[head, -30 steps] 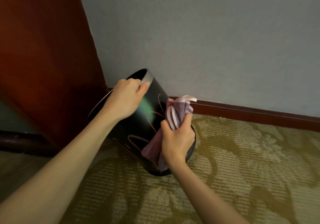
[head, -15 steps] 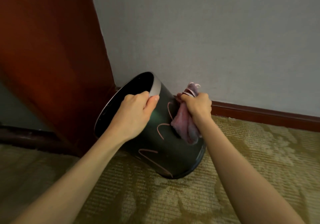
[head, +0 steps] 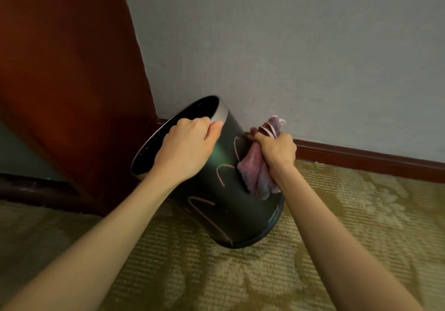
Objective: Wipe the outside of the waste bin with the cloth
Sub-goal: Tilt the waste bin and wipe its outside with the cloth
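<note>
A black round waste bin with thin pink curved lines and a silver rim stands tilted on the carpet, its mouth leaning left toward me. My left hand grips the rim at the top, fingers inside and thumb outside. My right hand holds a bunched pink-purple cloth pressed against the bin's right outer side, high up near the wall. The bin's far side is hidden.
A grey wall with a dark red skirting board runs right behind the bin. A tall red-brown wooden panel stands close on the left. Patterned olive carpet covers the floor.
My right hand has carried the cloth from the bin's lower front up and round to its upper right side. The left hand has kept its hold on the rim.
</note>
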A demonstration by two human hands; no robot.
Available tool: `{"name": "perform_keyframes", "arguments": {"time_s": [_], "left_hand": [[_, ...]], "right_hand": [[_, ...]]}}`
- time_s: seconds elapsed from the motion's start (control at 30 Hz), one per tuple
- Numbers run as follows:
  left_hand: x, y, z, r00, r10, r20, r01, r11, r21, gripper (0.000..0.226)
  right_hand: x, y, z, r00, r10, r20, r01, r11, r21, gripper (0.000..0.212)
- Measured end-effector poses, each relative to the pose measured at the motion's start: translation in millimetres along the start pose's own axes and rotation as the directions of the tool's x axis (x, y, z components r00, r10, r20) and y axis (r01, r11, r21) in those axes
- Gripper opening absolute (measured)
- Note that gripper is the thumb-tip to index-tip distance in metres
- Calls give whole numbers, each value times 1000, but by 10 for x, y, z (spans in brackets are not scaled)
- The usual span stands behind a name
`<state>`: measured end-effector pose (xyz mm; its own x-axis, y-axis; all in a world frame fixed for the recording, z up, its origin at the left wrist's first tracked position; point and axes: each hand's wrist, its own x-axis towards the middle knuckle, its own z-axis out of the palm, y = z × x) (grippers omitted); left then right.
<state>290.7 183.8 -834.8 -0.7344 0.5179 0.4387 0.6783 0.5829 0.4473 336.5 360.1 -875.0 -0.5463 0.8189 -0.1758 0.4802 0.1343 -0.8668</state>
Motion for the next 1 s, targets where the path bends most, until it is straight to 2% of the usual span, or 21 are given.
{"name": "perform_keyframes", "arguments": {"time_s": [0.13,0.23,0.4,0.53,0.73,1.0], "left_hand": [[127,42,56,999,-39,17,39,999,29,48],[234,62,74,997,-67,42,65,997,38,47],[269,65,25,999,-38,31,37,999,32,46],[223,94,-58,998,-16,65,16,1000,4,48],[100,123,-60,996,-11,85,14,999,-36,48],[-94,106,-112,998,-2,58,7,996,-89,47]], "right_hand": [[-431,77,25,971,-38,-237,90,973,211,33],[-780,107,107,938,-136,-318,231,931,282,32],[-991,104,175,908,-286,-307,368,894,255,30],[-954,48,166,903,-340,-262,398,892,215,34],[-638,-150,72,934,-259,-246,312,926,214,29],[-137,-420,112,978,-204,-36,206,976,71,43]]}}
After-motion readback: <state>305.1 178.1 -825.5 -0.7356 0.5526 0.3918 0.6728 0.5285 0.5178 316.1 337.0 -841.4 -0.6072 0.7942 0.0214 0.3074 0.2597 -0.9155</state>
